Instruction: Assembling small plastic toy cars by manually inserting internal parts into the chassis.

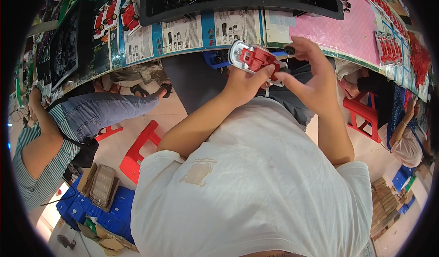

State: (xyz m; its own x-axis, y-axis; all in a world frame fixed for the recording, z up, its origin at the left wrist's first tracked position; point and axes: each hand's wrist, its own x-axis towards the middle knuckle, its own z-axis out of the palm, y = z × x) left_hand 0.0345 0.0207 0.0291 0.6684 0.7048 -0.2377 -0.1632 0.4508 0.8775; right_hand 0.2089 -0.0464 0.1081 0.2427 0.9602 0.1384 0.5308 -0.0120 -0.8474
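White shirt [256, 174] is lying nearest; between it and the table [315, 28], my left hand [244, 84] is gripping the car [257, 59]. My right hand [316, 76] is pinching the wheel pair [289, 49] just beside it; were that pinch loose or slanted, the pair could be slipping out and dropping.

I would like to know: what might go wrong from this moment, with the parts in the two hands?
The black wheel on its thin axle is at the right hand's fingertips, so it could slip away.

The left hand holds the toy car beyond the edge of the table, so if the grip loosens, it may fall.
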